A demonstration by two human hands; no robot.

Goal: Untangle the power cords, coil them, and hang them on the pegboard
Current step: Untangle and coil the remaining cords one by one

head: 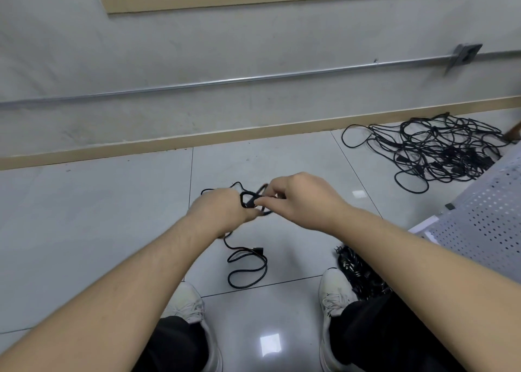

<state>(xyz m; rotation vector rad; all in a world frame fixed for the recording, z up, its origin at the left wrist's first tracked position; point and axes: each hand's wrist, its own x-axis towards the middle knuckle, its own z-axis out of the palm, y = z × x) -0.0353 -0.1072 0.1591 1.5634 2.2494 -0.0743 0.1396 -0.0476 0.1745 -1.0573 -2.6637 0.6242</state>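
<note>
Two hands, the left hand (222,211) and the right hand (303,202), hold one black cord (248,267) between them. One big tangled pile of cords (439,152) lies far right on the floor. One small bundle of cords (358,276) lies near right. Two white shoes, the left shoe (189,304) and the right shoe (335,292). One perforated white panel (490,216) is at the right.

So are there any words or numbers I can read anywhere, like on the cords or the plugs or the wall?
None: no word, label, brand, number or sign can be read anywhere in the picture.
The plug on the floor: any marking is too small to tell.
The grey box on the wall: blurred, nothing readable.
The cord in the hands: plain black, no print visible.
</note>
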